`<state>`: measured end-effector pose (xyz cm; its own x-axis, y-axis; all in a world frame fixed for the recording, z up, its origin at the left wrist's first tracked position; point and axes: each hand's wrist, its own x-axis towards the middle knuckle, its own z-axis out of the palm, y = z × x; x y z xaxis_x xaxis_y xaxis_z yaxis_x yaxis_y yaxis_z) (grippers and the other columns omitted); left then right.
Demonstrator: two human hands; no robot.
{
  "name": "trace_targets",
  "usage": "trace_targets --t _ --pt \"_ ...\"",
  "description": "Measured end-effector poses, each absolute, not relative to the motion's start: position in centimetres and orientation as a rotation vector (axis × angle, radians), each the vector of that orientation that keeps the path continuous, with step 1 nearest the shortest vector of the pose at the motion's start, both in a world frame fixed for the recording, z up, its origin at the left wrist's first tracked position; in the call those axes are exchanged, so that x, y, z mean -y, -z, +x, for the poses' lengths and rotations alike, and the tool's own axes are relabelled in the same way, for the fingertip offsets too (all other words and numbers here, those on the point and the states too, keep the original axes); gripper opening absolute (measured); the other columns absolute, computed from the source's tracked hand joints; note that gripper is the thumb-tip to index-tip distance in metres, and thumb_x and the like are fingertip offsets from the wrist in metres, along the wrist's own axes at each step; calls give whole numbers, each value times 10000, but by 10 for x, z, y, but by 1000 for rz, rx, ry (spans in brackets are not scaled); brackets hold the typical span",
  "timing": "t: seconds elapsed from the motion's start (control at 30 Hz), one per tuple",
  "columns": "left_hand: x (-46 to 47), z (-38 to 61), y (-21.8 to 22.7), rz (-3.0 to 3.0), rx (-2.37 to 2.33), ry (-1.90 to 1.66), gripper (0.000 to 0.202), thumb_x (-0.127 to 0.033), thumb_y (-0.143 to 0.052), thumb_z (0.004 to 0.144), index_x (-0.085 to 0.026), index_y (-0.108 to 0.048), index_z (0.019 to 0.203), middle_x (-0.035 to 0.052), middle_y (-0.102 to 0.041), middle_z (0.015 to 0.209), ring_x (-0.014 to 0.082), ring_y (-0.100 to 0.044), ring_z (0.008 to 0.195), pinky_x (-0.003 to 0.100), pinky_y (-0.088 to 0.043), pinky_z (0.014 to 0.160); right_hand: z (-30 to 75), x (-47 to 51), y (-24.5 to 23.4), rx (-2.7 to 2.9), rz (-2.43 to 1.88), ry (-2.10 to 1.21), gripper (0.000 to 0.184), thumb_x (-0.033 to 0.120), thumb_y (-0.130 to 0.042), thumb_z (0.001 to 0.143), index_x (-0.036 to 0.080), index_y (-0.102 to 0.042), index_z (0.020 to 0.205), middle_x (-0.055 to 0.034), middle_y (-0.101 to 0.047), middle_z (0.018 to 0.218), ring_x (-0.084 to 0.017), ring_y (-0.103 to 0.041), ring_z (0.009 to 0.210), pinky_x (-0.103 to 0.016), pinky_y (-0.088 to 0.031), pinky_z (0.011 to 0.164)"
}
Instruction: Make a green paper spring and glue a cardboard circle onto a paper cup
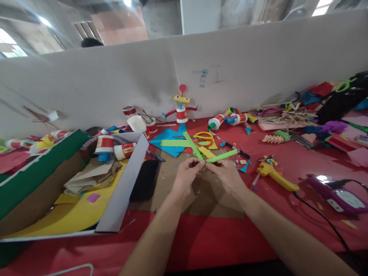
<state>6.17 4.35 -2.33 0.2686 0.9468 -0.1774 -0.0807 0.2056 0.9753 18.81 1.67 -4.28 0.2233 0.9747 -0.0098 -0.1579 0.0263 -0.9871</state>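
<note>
My left hand [186,172] and my right hand [227,173] meet above a brown cardboard sheet [212,199] on the red table [218,241]. Both pinch crossed green paper strips [222,156] that are folded together where the fingers meet. One strip runs up to the left, the other out to the right. Behind them lie blue paper [168,142], yellow-handled scissors [203,136] and a paper-cup robot figure [181,109] standing against the white partition.
An open cardboard box [120,191] with yellow paper and cup figures sits at left, a black phone [145,179] beside it. A yellow glue gun [273,174] and a purple corded tool [336,193] lie at right. Paper scraps and sticks crowd the far right.
</note>
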Motion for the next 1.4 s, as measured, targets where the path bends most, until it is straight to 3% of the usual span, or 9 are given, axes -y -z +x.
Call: trace_targets --t 0.3,0.57,0.77,1.2,1.4 --pt "-45 61 25 990 -963 -928 225 -280 -776 518 -137 -603 542 -6 -562 550 93 -494 562 226 -353 582 202 -20 36 1040 -1148 -1275 131 299 -688 629 170 -694 652 7 -615 581 -97 -478 531 -251 -343 534" --pt "-47 62 29 964 -951 -872 209 -266 -754 562 -126 -662 688 14 -608 620 77 -489 525 220 -328 528 210 -24 40 1161 -1266 -1190 152 313 -683 637 164 -690 663 16 -599 567 -107 -478 538 -249 -342 535" --pt "-50 65 42 858 -1015 -1042 215 -290 -762 550 -131 -624 596 17 -600 571 89 -503 533 228 -338 538 194 -20 41 984 -1134 -1239 188 355 -677 668 183 -666 742 2 -631 703 -116 -545 643 -249 -397 623" --pt "-53 64 42 710 -916 -852 189 -287 -711 590 -114 -661 649 49 -645 615 99 -538 560 215 -360 541 194 -21 45 913 -1190 -1221 150 314 -678 664 169 -647 684 21 -601 607 -99 -520 575 -229 -360 563" --pt "-49 66 39 848 -1038 -888 205 -297 -746 560 -124 -650 613 14 -604 571 81 -486 506 229 -324 521 195 -22 44 901 -1193 -1226 159 309 -699 635 160 -663 679 17 -599 590 -96 -498 553 -231 -353 547"
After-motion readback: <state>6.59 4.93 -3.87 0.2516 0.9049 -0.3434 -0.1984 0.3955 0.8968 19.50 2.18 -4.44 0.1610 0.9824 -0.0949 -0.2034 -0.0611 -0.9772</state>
